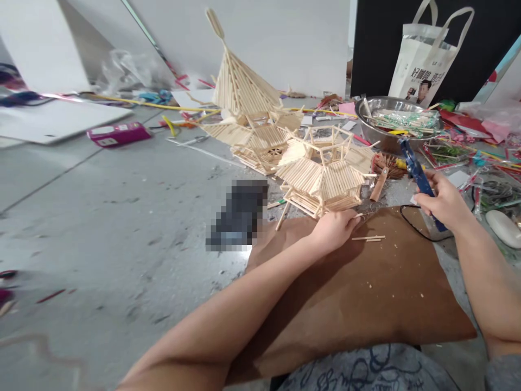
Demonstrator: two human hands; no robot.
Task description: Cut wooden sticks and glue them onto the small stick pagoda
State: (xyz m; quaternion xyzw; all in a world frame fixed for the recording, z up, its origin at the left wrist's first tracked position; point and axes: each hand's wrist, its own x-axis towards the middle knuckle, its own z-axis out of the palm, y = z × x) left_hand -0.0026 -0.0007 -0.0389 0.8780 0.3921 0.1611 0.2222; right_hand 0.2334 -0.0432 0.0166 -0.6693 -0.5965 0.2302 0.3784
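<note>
In front of me stands a small model pavilion section (325,179) built from pale wooden sticks, with an open frame on top. My left hand (336,228) is at its near lower edge, fingers pinched on a small wooden stick (359,216), of which only the end shows. My right hand (442,198) is closed around a blue hot glue gun (421,176), tilted with its top toward the model. Fine glue-like strands lie near my left fingertips. A few loose sticks (368,238) rest on the brown sheet (358,293) below my hands.
A taller stick pavilion with a pointed roof (244,89) stands behind. A metal bowl (366,127) holds wrapped sticks, with a white bag (423,65) behind it. A dark blurred-out object (240,212) lies left, a black cord (415,231) right. Scraps litter the right side.
</note>
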